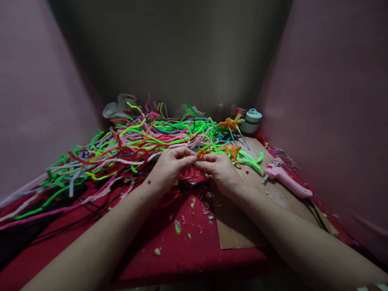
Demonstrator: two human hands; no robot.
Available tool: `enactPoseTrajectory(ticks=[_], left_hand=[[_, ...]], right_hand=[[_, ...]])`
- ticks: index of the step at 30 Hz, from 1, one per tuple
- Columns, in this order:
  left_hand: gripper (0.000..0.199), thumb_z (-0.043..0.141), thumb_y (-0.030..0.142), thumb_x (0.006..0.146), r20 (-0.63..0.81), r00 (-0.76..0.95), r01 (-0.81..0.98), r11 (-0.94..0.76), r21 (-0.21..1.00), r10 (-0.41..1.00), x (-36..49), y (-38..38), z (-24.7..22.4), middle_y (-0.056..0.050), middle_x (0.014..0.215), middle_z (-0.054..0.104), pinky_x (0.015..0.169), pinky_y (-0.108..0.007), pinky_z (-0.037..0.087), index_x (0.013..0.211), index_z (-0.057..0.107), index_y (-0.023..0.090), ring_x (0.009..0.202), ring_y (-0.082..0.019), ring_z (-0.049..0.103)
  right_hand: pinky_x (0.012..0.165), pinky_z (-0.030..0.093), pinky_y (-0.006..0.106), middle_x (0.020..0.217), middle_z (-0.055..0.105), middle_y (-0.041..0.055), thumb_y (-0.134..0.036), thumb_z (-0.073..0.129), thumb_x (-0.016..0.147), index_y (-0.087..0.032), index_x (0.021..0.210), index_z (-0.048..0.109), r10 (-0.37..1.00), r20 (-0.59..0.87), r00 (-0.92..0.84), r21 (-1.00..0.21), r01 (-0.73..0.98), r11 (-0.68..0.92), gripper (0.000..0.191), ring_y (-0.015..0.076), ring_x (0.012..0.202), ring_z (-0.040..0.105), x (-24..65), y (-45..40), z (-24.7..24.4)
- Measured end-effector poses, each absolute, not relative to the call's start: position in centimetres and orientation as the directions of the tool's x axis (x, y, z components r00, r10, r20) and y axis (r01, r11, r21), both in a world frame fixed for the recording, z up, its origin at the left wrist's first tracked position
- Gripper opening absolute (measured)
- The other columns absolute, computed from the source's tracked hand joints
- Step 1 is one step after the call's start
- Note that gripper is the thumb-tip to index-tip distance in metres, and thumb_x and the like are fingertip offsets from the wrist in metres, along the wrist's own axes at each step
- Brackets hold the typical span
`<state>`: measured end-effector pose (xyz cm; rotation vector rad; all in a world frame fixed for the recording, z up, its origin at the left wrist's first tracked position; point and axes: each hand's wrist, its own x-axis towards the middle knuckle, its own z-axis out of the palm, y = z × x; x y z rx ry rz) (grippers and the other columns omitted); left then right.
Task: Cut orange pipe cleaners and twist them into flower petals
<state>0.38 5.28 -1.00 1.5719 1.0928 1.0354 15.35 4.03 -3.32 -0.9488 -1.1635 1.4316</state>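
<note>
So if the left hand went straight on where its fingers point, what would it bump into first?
Probably the right hand, whose fingertips face the left hand beside the orange fuzzy piece. Exact depth is unclear.

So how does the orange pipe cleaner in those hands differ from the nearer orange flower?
The orange pipe cleaner shows one small curve; the nearer flower spreads several petals. The left hand and right hand hold the pipe cleaner; the flower lies on cardboard. Both are orange.

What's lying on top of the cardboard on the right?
On the cardboard, at least partly: a pink glue gun, an orange flower and green fuzzy strands. The right forearm covers part, so anything under it is hidden.
</note>
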Motion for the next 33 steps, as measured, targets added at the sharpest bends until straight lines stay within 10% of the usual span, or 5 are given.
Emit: enactPoseTrajectory(ticks=[9,33], left_hand=[[0.021,0.068,0.029,0.07,0.079,0.35,0.188,-0.153,0.97,0.934,-0.5,5.4,-0.4,-0.001,0.08,0.063,0.071,-0.024,0.043,0.084,0.068,0.014,0.074,-0.013,0.057],[0.016,0.066,0.028,0.068,0.075,0.315,0.223,-0.15,0.963,0.946,-0.1,5.2,0.1,0.003,0.061,0.057,0.055,-0.02,0.037,0.073,0.064,0.013,0.056,-0.009,0.048]], right_hand=[[0.049,0.024,0.025,0.047,0.047,-0.0051,-0.019,0.06,0.065,-0.015,0.054,0.059,0.97,0.036,-0.242,-0.999,-0.001,0.037,0.012,0.0066,0.045,0.035,15.5,3.9,-3.3],[0.048,0.03,0.022,0.052,0.054,-0.0045,-0.025,0.073,0.061,-0.015,0.061,0.061,0.978,0.026,-0.207,-0.968,-0.25,-0.027,0.015,0.0059,0.045,0.041,15.2,4.1,-3.9]])
